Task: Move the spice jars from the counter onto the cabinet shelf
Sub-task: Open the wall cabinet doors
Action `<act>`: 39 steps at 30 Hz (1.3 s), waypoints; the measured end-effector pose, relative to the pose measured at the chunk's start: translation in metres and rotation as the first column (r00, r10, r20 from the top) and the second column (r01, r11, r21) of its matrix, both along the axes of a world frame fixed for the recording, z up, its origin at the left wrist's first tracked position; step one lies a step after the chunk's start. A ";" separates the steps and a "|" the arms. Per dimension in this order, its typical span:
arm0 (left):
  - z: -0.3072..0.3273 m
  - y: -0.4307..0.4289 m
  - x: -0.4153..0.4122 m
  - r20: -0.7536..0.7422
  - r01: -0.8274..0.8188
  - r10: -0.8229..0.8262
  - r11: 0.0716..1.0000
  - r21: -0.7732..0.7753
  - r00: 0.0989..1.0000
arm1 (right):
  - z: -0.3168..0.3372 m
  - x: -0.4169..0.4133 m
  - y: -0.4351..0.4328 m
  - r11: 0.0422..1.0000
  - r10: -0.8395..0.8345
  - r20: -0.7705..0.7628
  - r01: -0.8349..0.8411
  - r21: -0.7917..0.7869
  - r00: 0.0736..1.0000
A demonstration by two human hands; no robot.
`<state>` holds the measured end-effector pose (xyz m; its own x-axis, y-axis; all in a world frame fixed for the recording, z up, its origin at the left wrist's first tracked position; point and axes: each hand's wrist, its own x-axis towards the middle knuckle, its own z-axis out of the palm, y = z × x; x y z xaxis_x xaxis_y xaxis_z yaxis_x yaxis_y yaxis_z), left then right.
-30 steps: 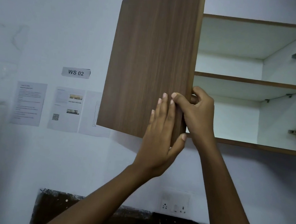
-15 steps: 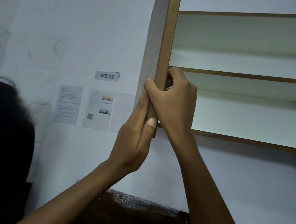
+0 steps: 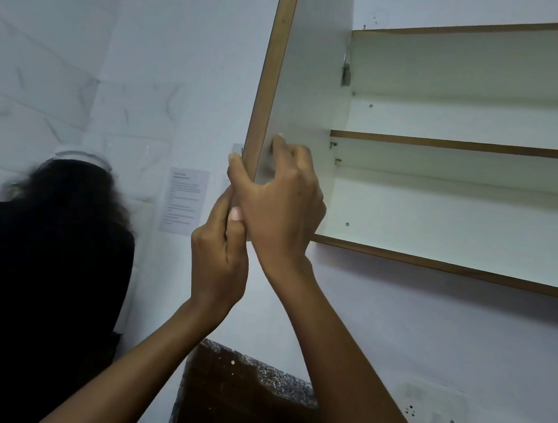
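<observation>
Door-opening stage. Wood-edged, white-faced cabinet door [image 3: 307, 76] now stands swung wider than a second earlier, exposing the white cabinet shelf [image 3: 467, 146] for loading. Right hand [image 3: 278, 207] and left hand [image 3: 220, 260] both grip its free edge, fingers [image 3: 279, 144] curled round it. Spice jars are out of view; dark speckled counter [image 3: 251, 398] lies below.

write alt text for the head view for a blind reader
A left hand and a right hand grip the edge of an open cabinet door. White shelves show to its right, and a person in dark clothing is at the left.
</observation>
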<state>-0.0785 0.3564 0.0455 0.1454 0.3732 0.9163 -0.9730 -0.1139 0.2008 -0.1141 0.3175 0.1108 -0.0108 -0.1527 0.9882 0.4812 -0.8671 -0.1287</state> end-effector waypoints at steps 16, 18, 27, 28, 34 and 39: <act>0.001 0.032 0.031 -0.122 0.033 -0.073 0.951 -0.306 0.990 | -0.016 0.032 0.044 0.989 0.007 -0.157 -0.031 -0.148 0.987; -0.001 0.034 0.032 -0.134 0.021 -0.065 0.952 -0.304 0.989 | -0.017 0.034 0.046 0.989 0.000 -0.164 -0.024 -0.144 0.987; -0.030 0.021 0.011 -0.236 0.096 -0.189 0.929 -0.358 0.953 | -0.047 0.024 0.019 0.939 0.253 -0.415 -0.326 -0.114 0.874; -0.041 0.017 0.008 -0.252 0.145 -0.246 0.922 -0.360 0.936 | -0.058 0.024 0.012 0.928 0.294 -0.429 -0.362 -0.085 0.854; -0.125 -0.002 -0.008 -0.445 0.257 -0.288 0.958 -0.129 0.848 | -0.148 0.025 -0.029 0.899 0.407 -0.564 -0.426 0.107 0.719; -0.213 -0.008 0.003 -0.593 0.265 -0.136 0.955 0.135 0.794 | -0.233 0.023 -0.066 0.893 0.422 -0.721 -0.390 0.226 0.549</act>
<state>-0.0756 0.3479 -0.1675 0.7161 0.0939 0.6916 -0.6924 -0.0291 0.7209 -0.0907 0.2519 -0.1222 0.7839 0.0149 0.6207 0.5077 -0.5910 -0.6269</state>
